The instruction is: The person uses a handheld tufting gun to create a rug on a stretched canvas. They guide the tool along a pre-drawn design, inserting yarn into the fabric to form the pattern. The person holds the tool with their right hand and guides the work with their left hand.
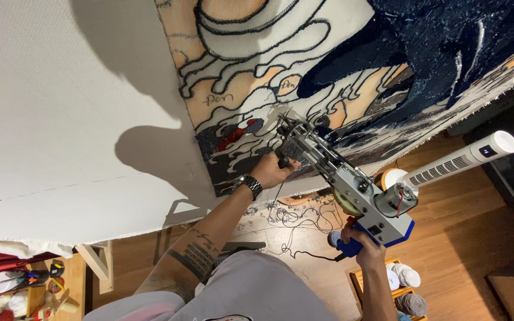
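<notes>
Both hands, left hand [270,171] and right hand [364,248], clenched on the grey tufting gun [343,184] (blue-handled), needle end against the half-tufted cloth [257,77].

Bright warm indoor light, hard dark shadows on white backing cloth [60,107]; sharp focus; wide-angle stretch at edges; slight glare on tower fan [465,159].

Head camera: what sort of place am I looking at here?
Likely a rug-tufting studio. A tufting gun, held by the left hand and right hand, presses on stretched backing cloth bearing a part-tufted design; yarn cones stand on the wooden floor.
</notes>
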